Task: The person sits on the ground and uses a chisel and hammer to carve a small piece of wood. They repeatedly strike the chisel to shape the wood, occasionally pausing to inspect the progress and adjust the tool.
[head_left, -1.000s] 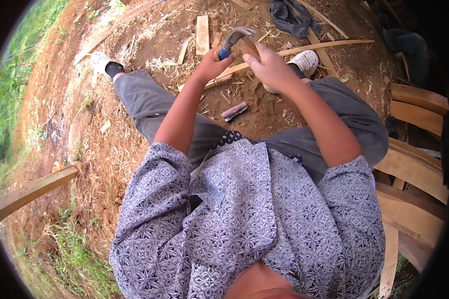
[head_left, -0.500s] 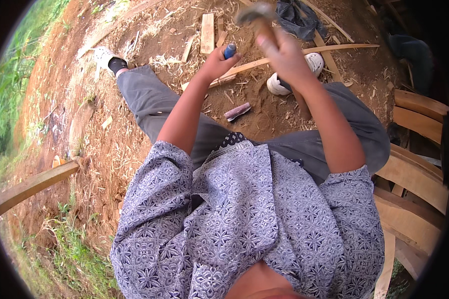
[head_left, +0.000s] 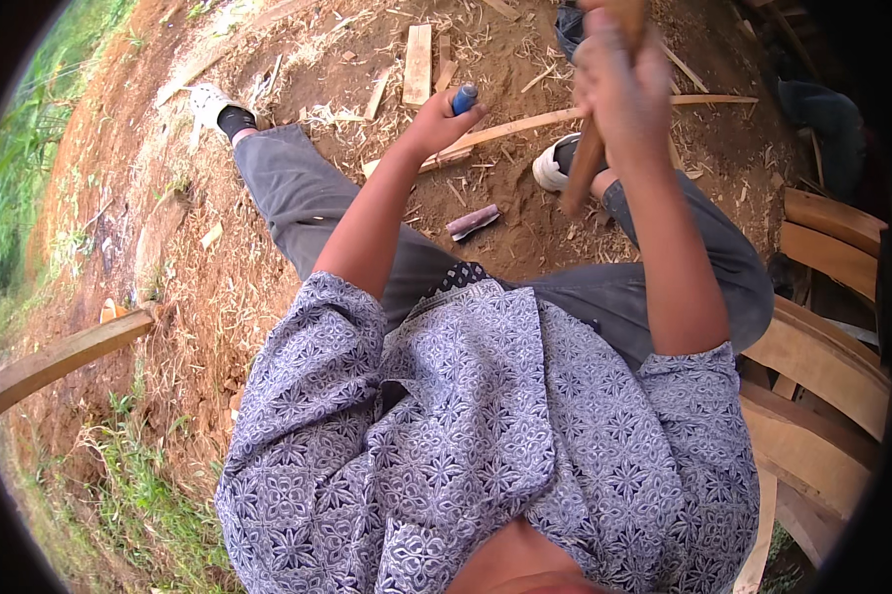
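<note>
My left hand [head_left: 434, 129] is closed around the blue handle of a chisel [head_left: 464, 97], whose end points up; its blade is hidden beneath the fist. Up and to the right, my right hand [head_left: 626, 99] grips the wooden handle of a hammer [head_left: 587, 163]. The hammer's head is beyond the upper edge, and the hand is blurred by motion. A long, thin, slightly bent wood strip [head_left: 535, 121] lies on the ground past my left fist. Nearer my lap rests a small pinkish cylinder [head_left: 473, 222].
A short board [head_left: 418, 64] lies ahead among wood shavings on brown soil. A black plastic bag [head_left: 569, 30] is at the top, partly behind my right hand. Curved planks [head_left: 822, 356] are stacked at the right. A beam [head_left: 65, 361] juts in from the left.
My right hand has swung up and to the right with the hammer, carrying its head out of view. My left hand stays nearly still on the chisel.
</note>
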Available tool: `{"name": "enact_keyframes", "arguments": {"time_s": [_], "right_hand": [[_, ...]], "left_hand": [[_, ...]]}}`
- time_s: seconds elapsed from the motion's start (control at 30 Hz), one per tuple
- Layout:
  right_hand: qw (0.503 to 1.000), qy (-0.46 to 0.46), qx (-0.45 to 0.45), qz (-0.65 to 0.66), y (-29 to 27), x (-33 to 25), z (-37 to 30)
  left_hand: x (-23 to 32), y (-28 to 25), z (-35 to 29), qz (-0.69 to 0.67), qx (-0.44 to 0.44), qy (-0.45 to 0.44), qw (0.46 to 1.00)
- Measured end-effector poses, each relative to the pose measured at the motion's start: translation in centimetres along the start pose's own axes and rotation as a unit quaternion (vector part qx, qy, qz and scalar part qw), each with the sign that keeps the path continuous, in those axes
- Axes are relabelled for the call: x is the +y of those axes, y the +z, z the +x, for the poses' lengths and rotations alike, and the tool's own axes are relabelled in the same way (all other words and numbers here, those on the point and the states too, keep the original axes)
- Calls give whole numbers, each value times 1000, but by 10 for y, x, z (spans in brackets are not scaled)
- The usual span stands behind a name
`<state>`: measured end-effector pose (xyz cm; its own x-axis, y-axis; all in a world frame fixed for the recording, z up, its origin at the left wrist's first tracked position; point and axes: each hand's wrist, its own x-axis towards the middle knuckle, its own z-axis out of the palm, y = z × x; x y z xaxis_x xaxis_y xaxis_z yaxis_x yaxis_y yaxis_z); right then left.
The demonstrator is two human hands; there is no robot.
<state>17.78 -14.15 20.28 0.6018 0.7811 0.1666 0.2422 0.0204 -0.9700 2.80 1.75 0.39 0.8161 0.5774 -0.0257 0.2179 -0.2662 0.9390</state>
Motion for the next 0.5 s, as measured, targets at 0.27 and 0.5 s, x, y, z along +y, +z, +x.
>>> {"name": "enact_keyframes", "arguments": {"time_s": [0.27, 0.5], "right_hand": [[959, -38, -139, -245, 4, 94, -9], [986, -128, 41, 96, 0, 26, 6]], "left_hand": [[-4, -4, 6, -2, 12, -8, 1000], [9, 3, -2, 3, 12, 0, 1000]]}}
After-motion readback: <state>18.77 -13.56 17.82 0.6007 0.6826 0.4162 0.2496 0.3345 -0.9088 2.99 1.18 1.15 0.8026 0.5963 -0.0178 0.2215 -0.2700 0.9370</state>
